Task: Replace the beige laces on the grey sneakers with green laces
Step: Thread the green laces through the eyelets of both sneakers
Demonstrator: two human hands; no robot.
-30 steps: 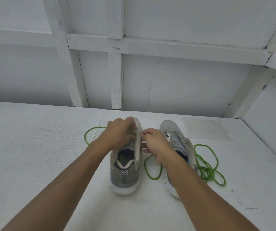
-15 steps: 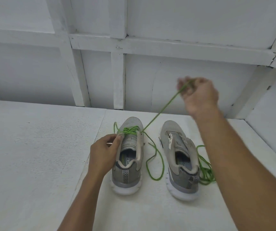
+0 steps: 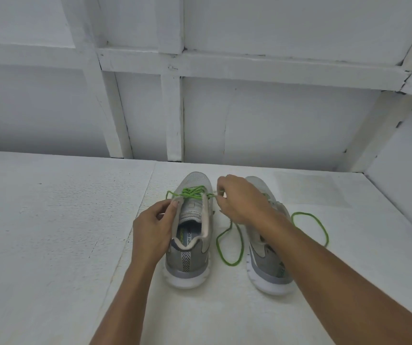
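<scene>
You are in the middle of lacing the first sneaker (image 3: 190,245), which stands on the white surface (image 3: 50,220) with its heel toward you. The green lace (image 3: 193,191) crosses its eyelets near the toe. Your left hand (image 3: 154,235) grips the collar edge and steadies the shoe. Your right hand (image 3: 242,202) pinches the lace just beside the right eyelets, and the slack lies looped between the shoes. Next, I think, you must guide the end into the next free eyelet. The second sneaker (image 3: 264,260) waits beside it.

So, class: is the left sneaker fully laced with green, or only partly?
Partly. The green lace crosses only the front eyelets of the left sneaker; the rest trails loose from the right hand.
</scene>
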